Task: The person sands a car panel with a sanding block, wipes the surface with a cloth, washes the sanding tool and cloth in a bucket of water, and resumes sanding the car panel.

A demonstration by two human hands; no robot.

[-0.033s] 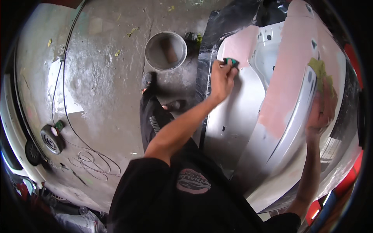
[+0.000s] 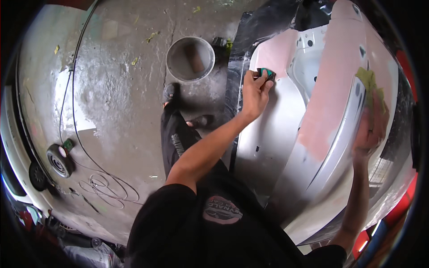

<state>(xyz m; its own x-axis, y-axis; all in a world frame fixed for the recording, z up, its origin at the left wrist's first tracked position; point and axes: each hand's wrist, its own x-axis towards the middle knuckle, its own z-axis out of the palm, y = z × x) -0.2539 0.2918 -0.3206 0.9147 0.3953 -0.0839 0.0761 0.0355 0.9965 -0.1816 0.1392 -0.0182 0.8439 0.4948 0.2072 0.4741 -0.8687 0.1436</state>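
My left hand [image 2: 254, 97] pinches a small green-and-black pad [image 2: 268, 73] between thumb and fingers. The pad is against the car body panel [image 2: 273, 118], near the border between its pale pink patch [image 2: 272, 51] and the whitish-grey surface. Farther right, my right hand [image 2: 372, 127] rests on the outer side of the bodywork with a crumpled yellow-green cloth [image 2: 367, 80] at its fingers. The cloth sticks out past the fingertips. Shade blurs the right fingers in part.
Left of the panel, a round bucket [image 2: 191, 79] of greyish water with a brown block in it stands on the wet concrete floor [image 2: 120, 58]. A hose [image 2: 79, 107] runs along the floor to loose coils. A small wheel [image 2: 59, 161] lies farther left. Black sheeting [image 2: 241, 58] borders the panel.
My left hand and the green-and-black pad have shifted very slightly over the panel. My right hand and the cloth have moved barely, if at all.
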